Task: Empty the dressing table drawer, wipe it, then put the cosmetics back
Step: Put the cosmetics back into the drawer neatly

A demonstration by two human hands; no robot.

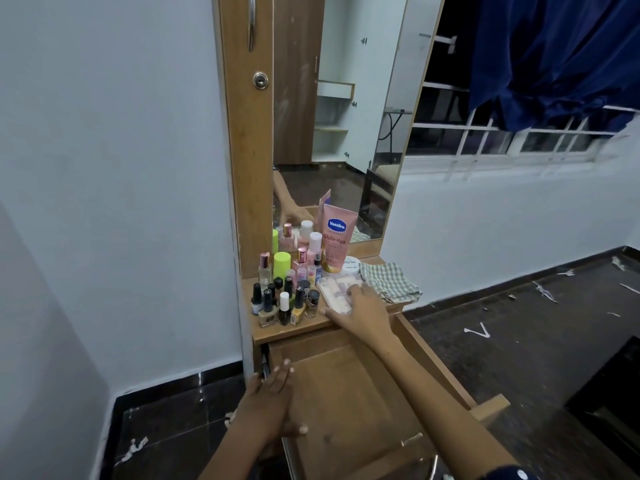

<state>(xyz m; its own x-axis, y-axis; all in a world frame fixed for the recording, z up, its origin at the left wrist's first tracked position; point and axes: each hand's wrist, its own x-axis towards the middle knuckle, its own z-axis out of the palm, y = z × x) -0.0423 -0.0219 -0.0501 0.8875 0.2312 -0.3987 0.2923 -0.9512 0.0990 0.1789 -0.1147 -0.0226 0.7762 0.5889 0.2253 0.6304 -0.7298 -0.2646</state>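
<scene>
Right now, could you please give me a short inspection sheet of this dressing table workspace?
Surface: wooden tabletop below a mirror; drawer pulled out, its visible floor bare.
Job's things: nail polish bottles and perfume bottles crowd the left; Vaseline tube stands against the mirror; clear compartment box at centre; white jar behind it.
Clutter: checked cloth bunched at the right edge.
Grips: right hand holds the compartment box; left hand rests flat on the drawer's left side.
Cables: nothing seen.
Surroundings: white wall, dark floor with paper scraps, window with blue curtain.
</scene>
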